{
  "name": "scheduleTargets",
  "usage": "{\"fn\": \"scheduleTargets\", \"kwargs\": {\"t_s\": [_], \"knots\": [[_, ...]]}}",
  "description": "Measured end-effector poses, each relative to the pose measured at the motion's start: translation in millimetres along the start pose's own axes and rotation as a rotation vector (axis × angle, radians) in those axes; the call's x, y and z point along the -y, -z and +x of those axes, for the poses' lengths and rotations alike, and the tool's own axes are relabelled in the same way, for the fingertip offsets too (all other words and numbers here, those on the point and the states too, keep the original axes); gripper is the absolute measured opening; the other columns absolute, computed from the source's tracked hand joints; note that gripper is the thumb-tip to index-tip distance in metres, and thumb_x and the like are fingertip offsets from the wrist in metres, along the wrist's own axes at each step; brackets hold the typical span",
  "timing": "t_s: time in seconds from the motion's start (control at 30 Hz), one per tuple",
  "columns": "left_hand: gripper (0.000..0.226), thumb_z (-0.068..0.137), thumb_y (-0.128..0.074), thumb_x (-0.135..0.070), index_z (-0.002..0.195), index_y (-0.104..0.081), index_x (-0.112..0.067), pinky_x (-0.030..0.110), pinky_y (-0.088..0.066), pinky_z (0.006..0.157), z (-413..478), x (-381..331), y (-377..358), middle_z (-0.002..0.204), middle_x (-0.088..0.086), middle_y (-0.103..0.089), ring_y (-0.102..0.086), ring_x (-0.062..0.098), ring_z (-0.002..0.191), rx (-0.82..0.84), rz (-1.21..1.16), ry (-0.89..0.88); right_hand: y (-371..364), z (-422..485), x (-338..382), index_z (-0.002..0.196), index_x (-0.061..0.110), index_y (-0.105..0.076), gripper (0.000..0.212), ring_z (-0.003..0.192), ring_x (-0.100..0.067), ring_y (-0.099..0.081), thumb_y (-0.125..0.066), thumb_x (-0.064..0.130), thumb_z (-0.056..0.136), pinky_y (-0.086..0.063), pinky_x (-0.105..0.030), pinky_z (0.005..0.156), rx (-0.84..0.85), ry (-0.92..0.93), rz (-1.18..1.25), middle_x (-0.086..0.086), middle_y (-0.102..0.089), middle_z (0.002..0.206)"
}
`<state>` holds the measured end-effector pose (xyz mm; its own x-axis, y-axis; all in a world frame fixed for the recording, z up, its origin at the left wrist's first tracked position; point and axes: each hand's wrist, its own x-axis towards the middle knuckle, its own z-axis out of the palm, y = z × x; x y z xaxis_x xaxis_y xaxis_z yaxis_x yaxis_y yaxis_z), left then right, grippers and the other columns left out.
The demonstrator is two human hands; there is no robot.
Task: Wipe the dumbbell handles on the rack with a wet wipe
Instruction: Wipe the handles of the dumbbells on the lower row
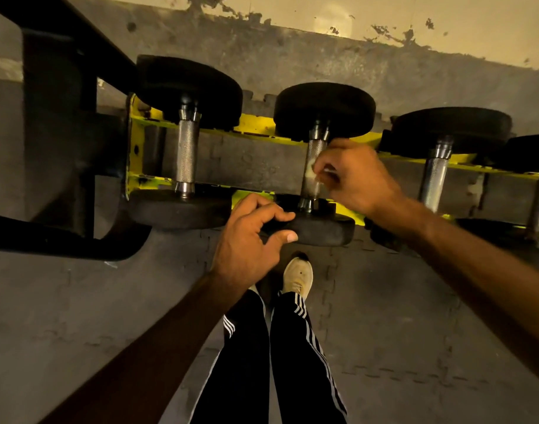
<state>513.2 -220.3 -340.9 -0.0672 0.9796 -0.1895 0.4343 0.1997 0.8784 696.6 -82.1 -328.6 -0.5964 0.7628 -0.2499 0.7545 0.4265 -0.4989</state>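
Note:
Several black dumbbells lie across a yellow rack (256, 122). My right hand (354, 179) pinches a white wet wipe (310, 169) against the knurled metal handle (315, 148) of the middle dumbbell; the wipe is blurred. My left hand (250, 240) grips the near rubber head (320, 229) of that same dumbbell, thumb under its edge and fingers over the top. The left dumbbell's handle (186, 154) is bare, as is the handle (435, 175) to the right.
A black bench frame (57, 142) stands at the left of the rack. Grey puzzle-mat flooring (400, 316) lies below. My legs in black striped trousers and a pale shoe (298, 276) stand just before the rack. A stained wall (384, 13) is behind.

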Motion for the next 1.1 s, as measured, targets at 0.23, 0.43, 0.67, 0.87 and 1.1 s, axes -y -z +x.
{"fn": "scheduleTargets", "kwargs": {"t_s": [0.23, 0.43, 0.67, 0.87, 1.1], "knots": [[0.027, 0.073, -0.082, -0.021, 0.099, -0.076, -0.016, 0.042, -0.054, 0.088, 1.3, 1.1, -0.1, 0.101, -0.001, -0.061, -0.062, 0.020, 0.100, -0.001, 0.012, -0.018, -21.0, -6.5, -2.1, 0.109, 0.013, -0.073, 0.026, 0.093, -0.011, -0.059, -0.074, 0.006, 0.084, -0.047, -0.014, 0.080, -0.294, -0.180, 0.308, 0.001, -0.061, 0.104], [0.028, 0.072, -0.082, -0.022, 0.098, -0.076, -0.017, 0.047, -0.054, 0.085, 4.2, -0.9, 3.2, 0.101, -0.001, -0.060, -0.062, 0.021, 0.099, 0.040, -0.004, -0.007, -17.9, 4.0, 5.1, 0.116, 0.018, -0.071, 0.034, 0.098, -0.007, -0.062, -0.074, 0.006, 0.084, -0.053, -0.017, 0.081, -0.347, -0.357, 0.411, 0.004, -0.065, 0.110], [0.028, 0.072, -0.081, -0.024, 0.098, -0.076, -0.017, 0.045, -0.054, 0.085, 3.6, -0.1, 2.8, 0.101, -0.002, -0.061, -0.062, 0.018, 0.099, 0.041, -0.005, -0.005, -19.1, -6.1, 3.6, 0.115, 0.017, -0.073, 0.031, 0.102, -0.003, -0.060, -0.075, 0.011, 0.085, -0.053, -0.016, 0.085, -0.315, -0.490, 0.563, 0.004, -0.062, 0.116], [0.027, 0.072, -0.082, -0.024, 0.098, -0.076, -0.019, 0.044, -0.054, 0.086, 3.8, -0.8, 3.8, 0.101, -0.002, -0.061, -0.062, 0.019, 0.099, 0.037, -0.008, -0.005, -13.9, -13.0, 2.9, 0.108, 0.012, -0.076, 0.029, 0.097, -0.011, -0.059, -0.074, 0.000, 0.082, -0.053, -0.021, 0.082, -0.232, -0.248, 0.306, -0.005, -0.065, 0.109], [0.028, 0.072, -0.081, -0.025, 0.099, -0.076, -0.018, 0.041, -0.054, 0.086, 4.0, -1.8, 4.5, 0.101, -0.003, -0.061, -0.061, 0.016, 0.099, 0.042, 0.005, -0.013, -9.6, 1.4, -0.4, 0.088, 0.006, -0.075, 0.013, 0.082, -0.007, -0.060, -0.064, 0.000, 0.085, -0.053, -0.022, 0.073, -0.309, -0.276, 0.197, -0.004, -0.064, 0.094]]}}
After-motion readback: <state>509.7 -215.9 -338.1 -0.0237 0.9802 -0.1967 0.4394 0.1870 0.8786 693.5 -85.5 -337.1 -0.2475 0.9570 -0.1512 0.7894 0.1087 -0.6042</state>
